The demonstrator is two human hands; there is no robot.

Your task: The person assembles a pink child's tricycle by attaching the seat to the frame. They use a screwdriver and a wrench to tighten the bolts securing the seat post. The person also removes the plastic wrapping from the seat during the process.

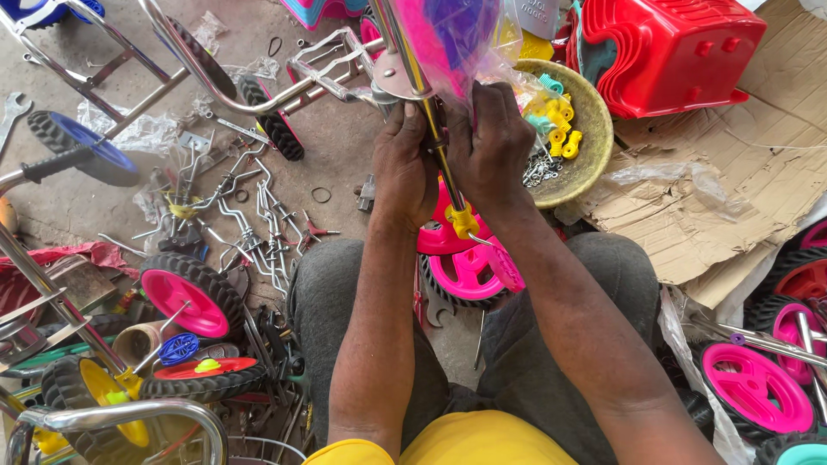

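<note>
My left hand (403, 168) and my right hand (491, 142) are both closed around a chrome metal rod (446, 168) of a child's tricycle frame, one on each side. The rod runs down to a yellow plastic fitting (463, 222) over a pink wheel with a black tyre (461, 271) between my knees. A pink and purple part wrapped in clear plastic (448, 34) sits at the top of the rod.
A shallow round basket (590, 120) holds yellow plastic caps and small metal hardware to the right. Red plastic seats (672, 52) and cardboard (732, 181) lie beyond. Loose wheels (185, 297), chrome frames (198, 65), bent pedal cranks (250, 224) and pliers (314, 232) litter the floor at left.
</note>
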